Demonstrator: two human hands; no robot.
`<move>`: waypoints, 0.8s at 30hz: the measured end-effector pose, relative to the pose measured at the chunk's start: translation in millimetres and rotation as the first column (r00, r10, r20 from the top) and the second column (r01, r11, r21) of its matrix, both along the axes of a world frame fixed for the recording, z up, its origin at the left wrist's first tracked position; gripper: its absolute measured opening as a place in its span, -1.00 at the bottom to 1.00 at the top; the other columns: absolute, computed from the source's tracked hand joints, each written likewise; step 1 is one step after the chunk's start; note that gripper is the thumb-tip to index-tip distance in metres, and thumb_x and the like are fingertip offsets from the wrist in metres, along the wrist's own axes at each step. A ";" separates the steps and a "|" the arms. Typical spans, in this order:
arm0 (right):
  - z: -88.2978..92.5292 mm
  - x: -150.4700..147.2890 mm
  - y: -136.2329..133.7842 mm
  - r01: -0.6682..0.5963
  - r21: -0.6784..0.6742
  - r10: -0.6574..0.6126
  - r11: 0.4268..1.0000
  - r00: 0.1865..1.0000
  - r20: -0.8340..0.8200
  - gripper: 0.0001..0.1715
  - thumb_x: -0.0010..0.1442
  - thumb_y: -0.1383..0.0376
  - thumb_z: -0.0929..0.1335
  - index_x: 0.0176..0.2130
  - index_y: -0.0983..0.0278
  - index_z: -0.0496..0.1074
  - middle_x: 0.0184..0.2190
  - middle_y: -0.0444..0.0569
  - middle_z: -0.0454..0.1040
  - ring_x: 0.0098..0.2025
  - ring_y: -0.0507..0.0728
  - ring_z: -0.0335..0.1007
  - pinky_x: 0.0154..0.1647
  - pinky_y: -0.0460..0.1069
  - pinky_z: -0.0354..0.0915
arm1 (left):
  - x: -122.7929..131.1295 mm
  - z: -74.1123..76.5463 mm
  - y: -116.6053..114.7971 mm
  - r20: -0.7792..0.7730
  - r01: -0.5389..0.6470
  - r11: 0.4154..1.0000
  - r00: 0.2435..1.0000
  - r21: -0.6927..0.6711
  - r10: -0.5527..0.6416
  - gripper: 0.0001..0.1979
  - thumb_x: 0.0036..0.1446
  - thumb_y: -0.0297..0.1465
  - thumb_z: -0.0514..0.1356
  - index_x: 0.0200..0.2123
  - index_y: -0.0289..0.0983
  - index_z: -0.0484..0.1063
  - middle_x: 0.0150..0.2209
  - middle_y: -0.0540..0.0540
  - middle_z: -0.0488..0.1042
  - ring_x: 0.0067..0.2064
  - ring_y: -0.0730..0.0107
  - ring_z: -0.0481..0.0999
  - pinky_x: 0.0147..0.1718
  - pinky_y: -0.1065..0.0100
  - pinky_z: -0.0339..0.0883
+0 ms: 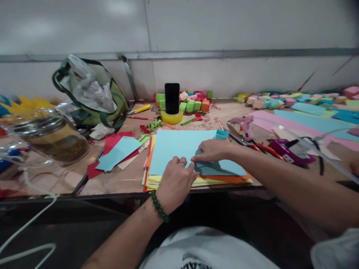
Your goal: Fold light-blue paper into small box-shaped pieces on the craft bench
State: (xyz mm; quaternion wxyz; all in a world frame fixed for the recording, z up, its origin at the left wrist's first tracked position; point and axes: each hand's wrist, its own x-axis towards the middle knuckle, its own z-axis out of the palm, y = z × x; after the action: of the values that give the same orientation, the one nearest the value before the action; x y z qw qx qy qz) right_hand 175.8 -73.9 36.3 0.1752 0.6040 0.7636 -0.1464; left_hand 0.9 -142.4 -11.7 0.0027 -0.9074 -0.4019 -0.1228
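Observation:
A light blue sheet (pixel 174 144) lies on top of a stack of coloured paper (pixel 207 182) at the table's front edge. My left hand (pixel 176 181), below a green bead bracelet, rests on the lower middle of the sheet with its fingers curled. My right hand (pixel 209 151) is on the sheet from the right, fingers bent and thumb tip close to the left fingertips. Whatever may be between the fingertips is too small to make out. Just behind my right hand stands a small blue folded paper piece (pixel 221 135).
A phone (pixel 172 98) stands in yellow tape (pixel 172 117) before paper cubes (pixel 193 105). Scissors (pixel 238 138), a pink glue gun (pixel 246 127) and a purple tool (pixel 291 152) lie right. Left are paper scraps (pixel 119 152), a jar (pixel 53 138) and a green bag (pixel 119 101).

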 end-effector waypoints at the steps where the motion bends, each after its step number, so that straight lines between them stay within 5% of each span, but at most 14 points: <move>1: -0.2 0.9 0.7 -0.004 0.005 0.004 1.000 1.000 -0.001 -0.34 0.08 -0.18 0.23 -0.46 0.33 0.50 -0.51 0.10 0.52 -0.41 0.21 0.45 -0.47 -0.03 0.16 | 0.0 0.1 0.3 0.005 -0.002 1.000 1.000 -0.005 0.002 -0.65 0.32 -0.26 -0.05 -0.01 -0.30 0.38 -0.22 -0.20 0.40 -0.14 0.17 0.32 -0.14 0.17 0.22; 17: -9.4 56.5 -14.4 0.086 0.119 -0.071 0.989 0.990 -0.121 -0.53 0.16 0.02 0.26 -0.56 0.29 0.39 -0.60 -0.09 0.39 -0.51 0.06 0.28 -0.53 -0.07 0.04 | -7.1 5.0 -4.4 0.048 0.009 1.000 0.999 -0.018 -0.008 -0.69 0.31 -0.24 -0.04 -0.03 -0.19 0.38 -0.18 -0.15 0.43 -0.13 0.18 0.32 -0.12 0.15 0.18; 22: -1.2 37.2 -20.6 0.140 0.277 -0.092 0.951 0.980 -0.178 -0.56 0.19 0.03 0.23 -0.43 0.30 0.43 -0.54 -0.07 0.42 -0.48 0.06 0.27 -0.50 -0.07 0.05 | -8.4 6.2 -4.9 0.017 0.014 1.000 1.000 -0.009 -0.014 -0.65 0.27 -0.16 0.00 -0.02 -0.19 0.38 -0.18 -0.16 0.43 -0.12 0.14 0.31 -0.12 0.12 0.18; 24: -0.5 18.2 -21.2 0.147 0.239 -0.062 0.960 0.942 -0.330 -0.58 0.19 0.03 0.24 -0.41 0.29 0.45 -0.52 -0.06 0.46 -0.48 0.05 0.30 -0.49 -0.08 0.08 | -8.1 5.4 -5.8 0.004 0.008 1.000 1.000 -0.005 -0.008 -0.62 0.26 -0.15 0.03 0.04 -0.19 0.35 -0.16 -0.16 0.42 -0.11 0.13 0.30 -0.13 0.13 0.19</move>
State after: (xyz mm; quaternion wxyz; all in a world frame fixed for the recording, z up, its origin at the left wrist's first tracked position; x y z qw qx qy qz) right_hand 194.0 -95.1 35.8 -0.0395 0.6302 0.7608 -0.1500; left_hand -7.3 -148.2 -6.3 -0.0010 -0.9089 -0.3984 -0.1236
